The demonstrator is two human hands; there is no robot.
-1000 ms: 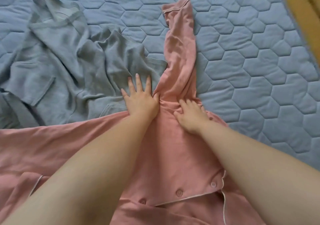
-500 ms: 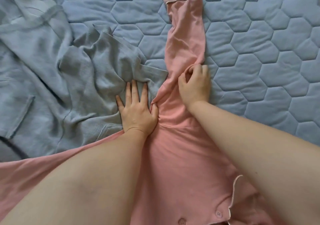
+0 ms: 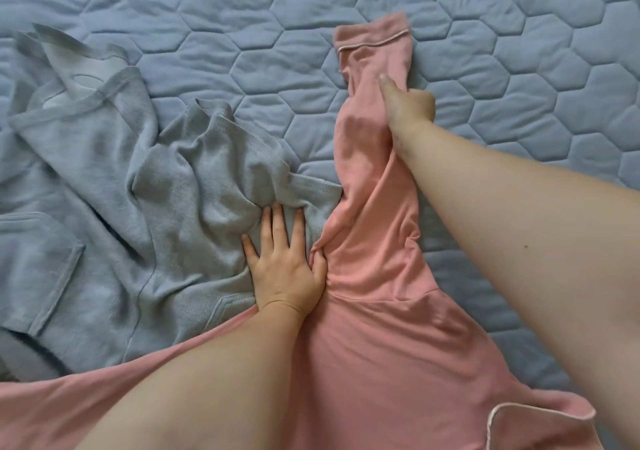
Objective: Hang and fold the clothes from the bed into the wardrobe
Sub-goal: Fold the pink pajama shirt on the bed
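Head view: left hand [image 3: 287,269] flat on grey garment [image 3: 173,190]; right hand [image 3: 408,110] on pink sleeve [image 3: 374,179], grip unclear.

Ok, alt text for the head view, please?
A person's right hand grips the outstretched sleeve of a pink pajama top near its piped cuff; the left hand presses flat on a crumpled grey garment beside it, on a blue quilted bed cover.

one pink shirt [image 3: 375,242], one grey top [image 3: 145,207], two hands [image 3: 287,271] [image 3: 410,108].
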